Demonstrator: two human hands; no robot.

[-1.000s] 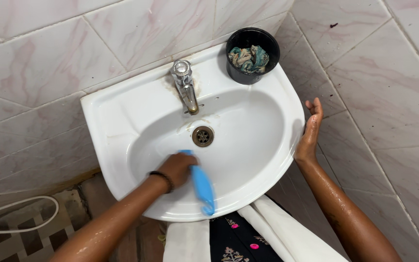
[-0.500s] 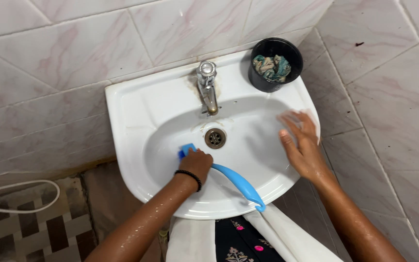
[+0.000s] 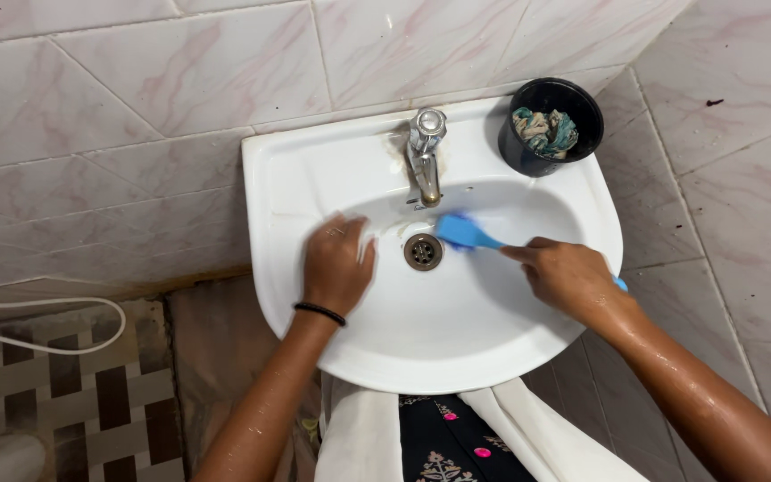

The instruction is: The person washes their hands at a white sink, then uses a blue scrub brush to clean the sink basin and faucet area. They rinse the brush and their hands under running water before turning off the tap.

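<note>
Mid-scrub on the white sink (image 3: 457, 357): right hand (image 3: 568, 272) wrapped around the blue brush (image 3: 464, 230) just right of the drain (image 3: 423, 252), left hand (image 3: 338, 263) flat and empty inside the bowl, probably needs working under the tap (image 3: 425, 161) next.

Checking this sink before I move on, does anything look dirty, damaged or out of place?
Brownish staining rings the base of the tap on the sink. A crumpled cloth is stuffed in the black cup at the back corner. Nothing looks broken or spilled.
</note>
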